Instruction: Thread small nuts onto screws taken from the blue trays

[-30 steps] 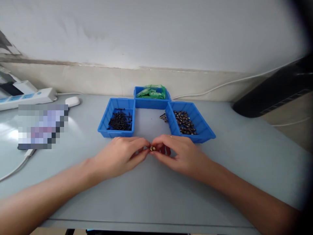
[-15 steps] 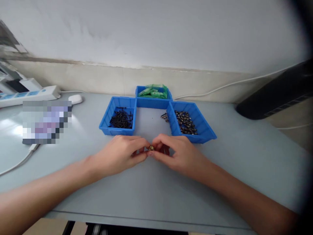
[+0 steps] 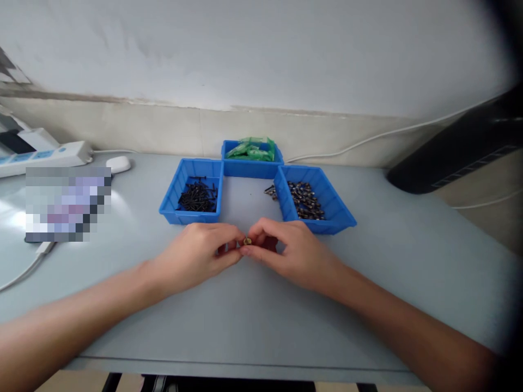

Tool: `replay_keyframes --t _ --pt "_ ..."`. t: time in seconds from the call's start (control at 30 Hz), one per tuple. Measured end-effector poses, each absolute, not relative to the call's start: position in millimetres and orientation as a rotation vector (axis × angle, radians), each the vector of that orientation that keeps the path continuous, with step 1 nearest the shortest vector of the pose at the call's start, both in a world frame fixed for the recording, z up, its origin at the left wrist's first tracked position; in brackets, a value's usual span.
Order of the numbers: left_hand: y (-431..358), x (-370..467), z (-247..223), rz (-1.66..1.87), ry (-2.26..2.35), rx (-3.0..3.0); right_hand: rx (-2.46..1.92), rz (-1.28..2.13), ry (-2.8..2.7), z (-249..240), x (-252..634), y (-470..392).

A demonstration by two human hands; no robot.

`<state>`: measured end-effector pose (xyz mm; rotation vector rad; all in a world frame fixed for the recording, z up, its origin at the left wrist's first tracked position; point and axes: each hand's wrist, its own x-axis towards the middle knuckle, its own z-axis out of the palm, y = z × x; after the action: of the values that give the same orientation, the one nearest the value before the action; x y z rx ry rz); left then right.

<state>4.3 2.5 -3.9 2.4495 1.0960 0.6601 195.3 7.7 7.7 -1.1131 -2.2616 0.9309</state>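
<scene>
A small round brass-coloured metal piece [image 3: 247, 241] sits between the fingertips of both hands, just above the table. My left hand [image 3: 198, 253] pinches it from the left with thumb and forefinger. From the right, my right hand [image 3: 300, 253] closes thumb and forefinger on the same piece, and the fingertips of both hands nearly meet. Part of the piece is covered by fingers. Beyond my left hand is a blue bin [image 3: 167, 202] of black screws [image 3: 199, 197]. Beyond my right hand, another blue bin [image 3: 341, 209] holds many small shiny and dark metal parts [image 3: 305, 200].
A third blue bin [image 3: 253, 170] with green plastic packets [image 3: 251, 149] stands at the back. Several loose metal parts [image 3: 271, 191] lie beside the right bin. Leftward are a blurred-out device [image 3: 69, 204], a white case [image 3: 118, 163] and a power strip [image 3: 61, 157]. A dark cylinder [image 3: 449, 147] leans at right.
The camera view has shifted slightly, so the bins and table items appear a little further left. Both hands keep their pinch on the brass-coloured piece.
</scene>
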Motion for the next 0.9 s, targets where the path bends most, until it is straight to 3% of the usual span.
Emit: replay_keyframes --t 0.9 --pt "10.5 0.7 -7.7 0.550 0.985 2.548 -1.065 0.670 -2.432 5.5 202.2 10.6"
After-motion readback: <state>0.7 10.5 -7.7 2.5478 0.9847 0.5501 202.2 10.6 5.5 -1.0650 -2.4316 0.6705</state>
